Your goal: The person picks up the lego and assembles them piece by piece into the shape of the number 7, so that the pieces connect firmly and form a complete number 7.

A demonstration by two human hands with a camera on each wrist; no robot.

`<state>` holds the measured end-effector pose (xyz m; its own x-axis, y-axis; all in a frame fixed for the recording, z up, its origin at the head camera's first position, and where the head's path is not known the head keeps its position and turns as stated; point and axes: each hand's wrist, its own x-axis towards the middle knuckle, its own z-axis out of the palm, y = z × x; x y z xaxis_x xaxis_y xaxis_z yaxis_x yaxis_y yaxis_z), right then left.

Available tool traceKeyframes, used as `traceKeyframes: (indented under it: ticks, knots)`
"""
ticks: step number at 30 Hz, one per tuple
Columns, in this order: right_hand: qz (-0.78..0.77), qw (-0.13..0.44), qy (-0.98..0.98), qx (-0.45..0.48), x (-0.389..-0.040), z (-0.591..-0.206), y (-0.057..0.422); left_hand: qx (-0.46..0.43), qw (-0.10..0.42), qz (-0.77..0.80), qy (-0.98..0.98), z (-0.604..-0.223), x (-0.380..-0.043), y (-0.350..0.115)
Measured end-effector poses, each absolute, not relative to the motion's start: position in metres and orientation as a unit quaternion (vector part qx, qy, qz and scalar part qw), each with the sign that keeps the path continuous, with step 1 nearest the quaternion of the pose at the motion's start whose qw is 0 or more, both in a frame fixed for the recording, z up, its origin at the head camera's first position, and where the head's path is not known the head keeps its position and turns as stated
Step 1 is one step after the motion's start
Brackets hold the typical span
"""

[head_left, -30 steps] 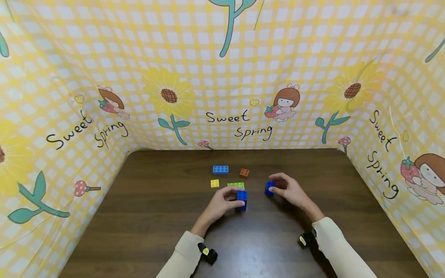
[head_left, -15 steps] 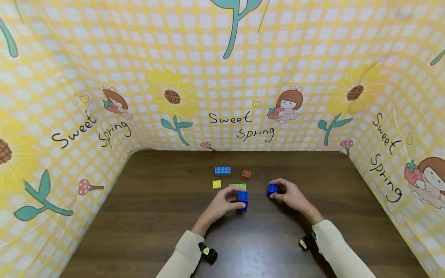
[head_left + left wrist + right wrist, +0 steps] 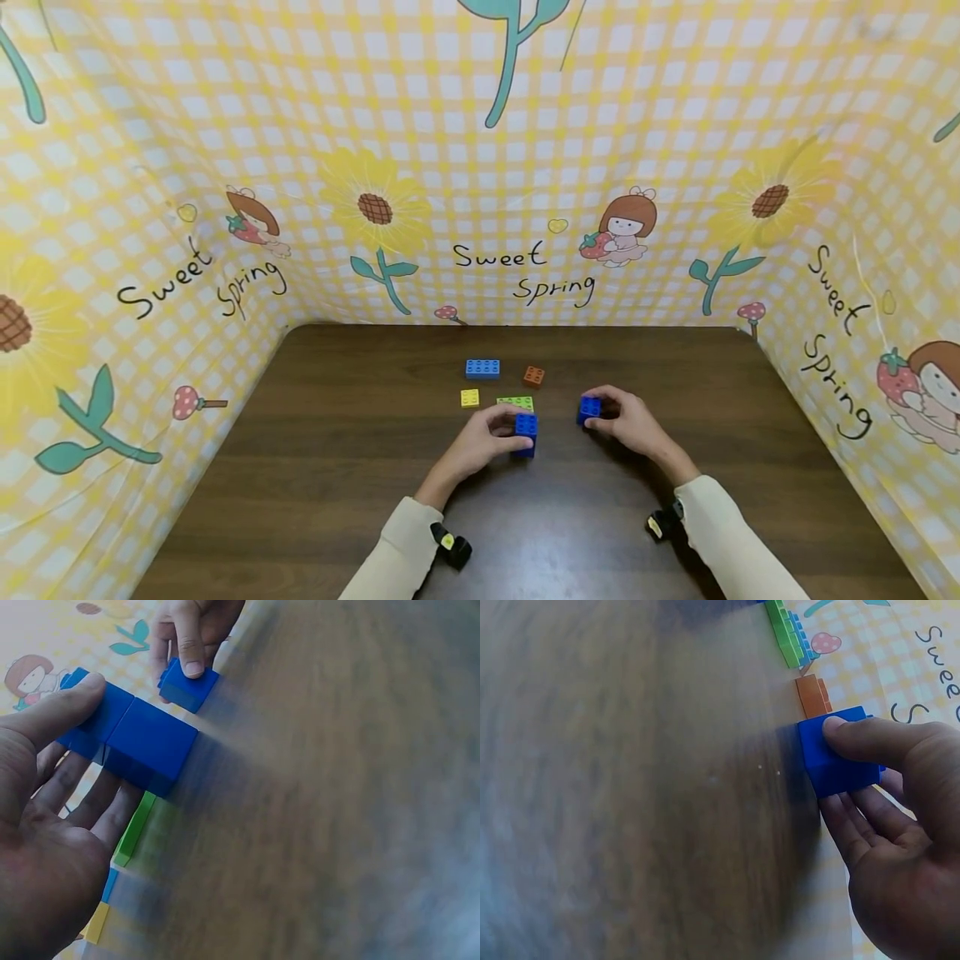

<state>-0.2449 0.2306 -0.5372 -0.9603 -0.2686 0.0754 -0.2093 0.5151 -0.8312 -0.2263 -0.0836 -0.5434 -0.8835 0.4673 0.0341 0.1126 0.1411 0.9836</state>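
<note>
My left hand (image 3: 480,437) pinches a stack of two blue bricks (image 3: 526,433) between thumb and fingers. In the left wrist view the seam between the stacked bricks (image 3: 139,724) shows, the thumb lying over the upper one. To the right, across a short gap, my right hand (image 3: 632,425) grips a single blue brick (image 3: 589,409), studs up. Its thumb presses the near side of that brick (image 3: 840,754) in the right wrist view; the far fingertips are partly hidden. Just behind the left hand lies a green brick (image 3: 515,403), its near part covered by the fingers.
Farther back on the brown wooden table (image 3: 337,467) lie a long light blue brick (image 3: 482,368), a small orange-brown brick (image 3: 534,376) and a small yellow brick (image 3: 469,397). A yellow checked cloth (image 3: 502,167) with printed flowers walls the table at the back and sides.
The right hand has shifted slightly with its blue brick, whose top now shows more fully. My left hand holds its stack in about the same place. The head view has drifted slightly.
</note>
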Motion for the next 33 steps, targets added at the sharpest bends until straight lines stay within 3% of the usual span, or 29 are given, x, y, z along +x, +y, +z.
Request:
traceKeyframes:
  ticks: [20,33]
  knots:
    - [-0.457,0.023,0.879,-0.136,-0.243,-0.532,0.228,0.182,0.151,0.628,0.741,-0.541,-0.225,-0.083]
    - [-0.476,0.014,0.862,-0.175,-0.239,-0.506,0.211,0.172,0.14,0.63,0.744,-0.54,-0.226,-0.082]
